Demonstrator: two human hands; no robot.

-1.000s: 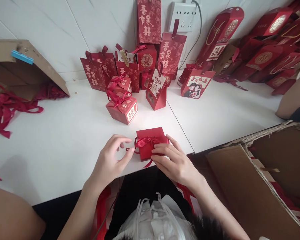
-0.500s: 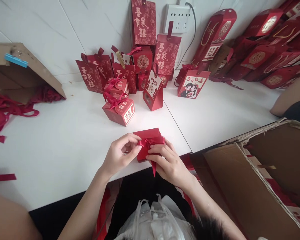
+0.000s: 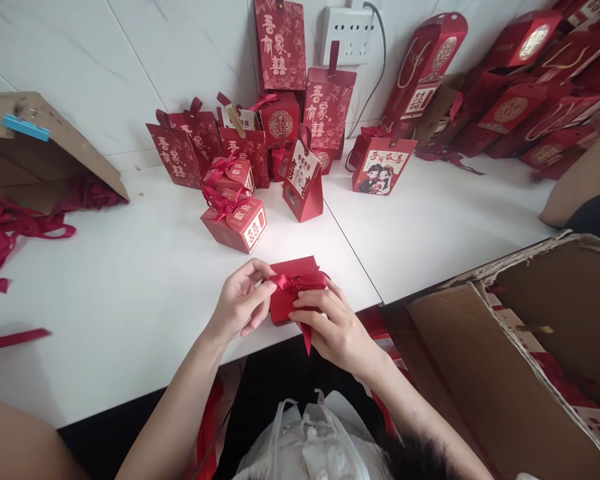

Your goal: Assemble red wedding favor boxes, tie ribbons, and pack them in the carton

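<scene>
Red box (image 3: 283, 308) sits at six o'clock on the counter (image 3: 145, 293), near its front edge. The left hand (image 3: 243, 300) pinches the ribbon bow (image 3: 294, 283) at nine o'clock between its fingers; the right hand (image 3: 341, 327) lays its fingers over the box at three o'clock, grip impossible to tell. Gentle, even pulling should shape the bow best.

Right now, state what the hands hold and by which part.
Left hand: the shiny red ribbon bow, pinched by its left loop. Right hand: over the right side of the red cardboard box; whether it grips is unclear.
</scene>
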